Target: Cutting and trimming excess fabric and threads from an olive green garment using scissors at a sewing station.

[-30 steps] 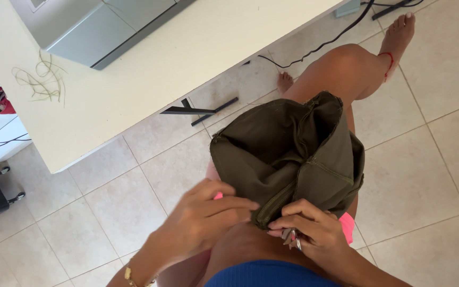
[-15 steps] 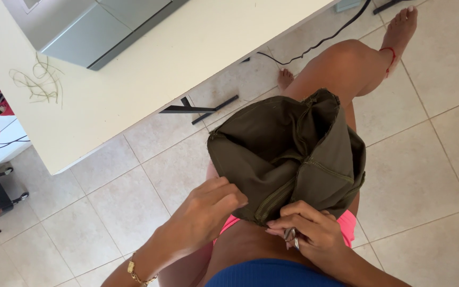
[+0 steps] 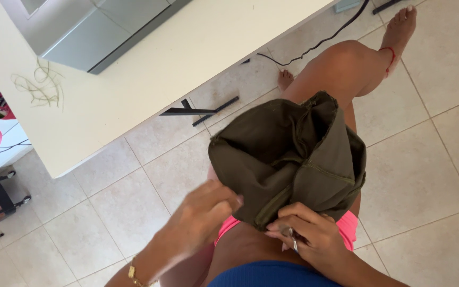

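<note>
Sitting with an olive-green garment [image 3: 288,159] bunched over my lap, I pinch its near hem with my right hand [image 3: 306,236], fingers curled tight around the fabric together with a small metal tool [image 3: 293,242] whose exact kind I cannot tell. My left hand [image 3: 205,218] sits at the garment's left edge, fingers drawn together and touching the cloth, though I cannot tell whether they truly clamp it. The garment folds inward at the top, its seams and open edge turned up toward me, and it covers most of my thigh above the pink shorts [image 3: 349,226]. Beyond it my bare leg stretches out to a foot [image 3: 399,29] on the tiled floor [image 3: 426,175]. To the left, the pale tabletop [image 3: 150,85] ends in a corner just short of my left hand, with tiles showing between. A black cable [image 3: 314,45] trails along the floor under the table's far edge.
</note>
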